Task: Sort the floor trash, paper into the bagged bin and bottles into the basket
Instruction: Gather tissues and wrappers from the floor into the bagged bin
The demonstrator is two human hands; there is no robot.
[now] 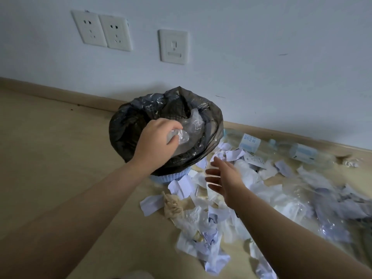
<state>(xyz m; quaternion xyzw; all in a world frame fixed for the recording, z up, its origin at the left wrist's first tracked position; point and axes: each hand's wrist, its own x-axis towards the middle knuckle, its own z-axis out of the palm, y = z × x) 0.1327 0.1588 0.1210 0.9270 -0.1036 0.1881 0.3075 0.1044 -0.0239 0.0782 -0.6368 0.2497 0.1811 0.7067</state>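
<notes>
The person's left hand (159, 137) is reaching over the mouth of the bagged bin (124, 125), a pale blue lattice bin lined with a black bag that is folding down over its rim. The left fingers (175, 125) are curling round a piece of crumpled clear plastic film (193, 125), pinching it against the thumb, and the film is hanging inside the bin's opening, toward the side nearest the wall.

The right hand (225, 178) is hovering just beside the bin, above the litter, palm turned inward. Its fingers (211, 174) are straight and spread, gripping nothing.

Torn white paper scraps (183, 186) are lying in a thick scatter on the floor (60, 148), starting at the foot of the bin and running out to the right and toward the person. A crumpled brownish wad (173, 204) is sitting among them near the bin, and a clear plastic bag (298, 196) is lying over the scraps farther right. Two clear bottles with light blue labels are lying on their sides close to the baseboard (60, 95), one (249, 141) near the bin and the other (302, 154) beyond it.

On the wall above, a pair of white sockets (100, 30) and a single white wall plate (173, 46) are showing.
</notes>
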